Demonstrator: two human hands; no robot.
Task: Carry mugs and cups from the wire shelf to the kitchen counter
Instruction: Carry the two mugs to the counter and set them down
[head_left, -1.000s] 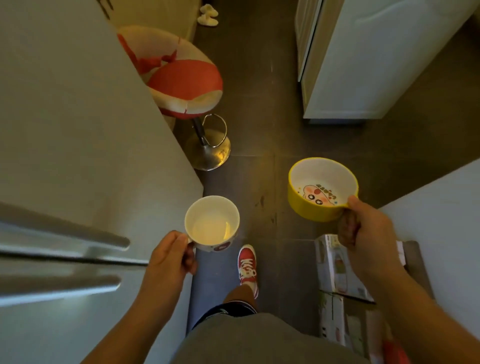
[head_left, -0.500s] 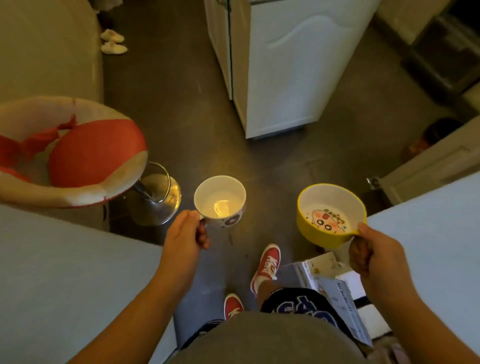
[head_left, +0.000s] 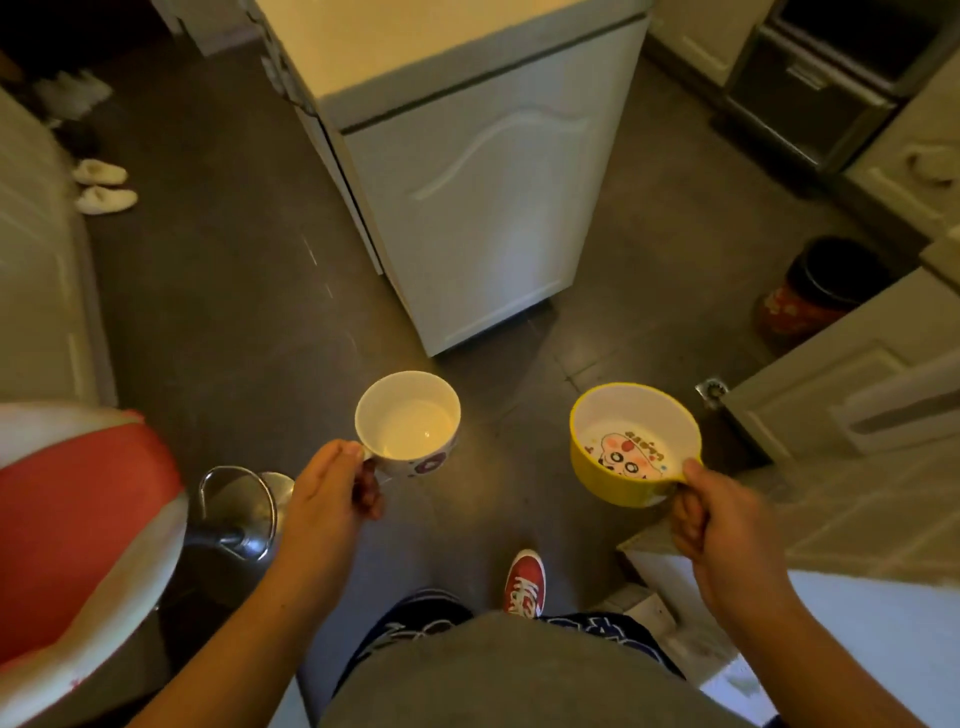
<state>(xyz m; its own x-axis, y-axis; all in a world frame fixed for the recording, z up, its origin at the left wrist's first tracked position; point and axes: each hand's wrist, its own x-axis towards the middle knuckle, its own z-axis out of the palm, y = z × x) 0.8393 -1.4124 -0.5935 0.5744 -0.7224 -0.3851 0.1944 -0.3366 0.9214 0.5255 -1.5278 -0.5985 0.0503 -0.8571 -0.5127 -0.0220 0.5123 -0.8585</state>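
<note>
Mugs rode one in each hand, both out in front of the body over the dark tiled floor (head_left: 249, 291). The left hand (head_left: 332, 488) was closed on the handle of a white ceramic mug with dark flower prints (head_left: 408, 423): thumb laid along the top near the rim, the other fingers (head_left: 366, 493) curled under, so the mug's bowl stood just beyond the fingertips, mouth up and apparently empty. The right hand (head_left: 727, 525) was clenched the same way on the short handle of a wide yellow cup with a cartoon face printed inside (head_left: 631, 447), thumb pressed on the rim's lip, and the cup sat just ahead and to the inside of the knuckles. Holding by the handles probably kept each vessel level and left the rims untouched; the two were well apart, likely so they would not knock while walking.

Farther out from the fingers, a white cabinet with a panelled door (head_left: 483, 208) stood ahead between the two hands. Beside the left wrist sat a red and white bar stool with a chrome base (head_left: 78, 525); beyond the right hand ran pale cabinet fronts (head_left: 841, 395). A red sneaker (head_left: 525, 579) showed below. No wire shelf was in sight, so the carry seemed midway.
</note>
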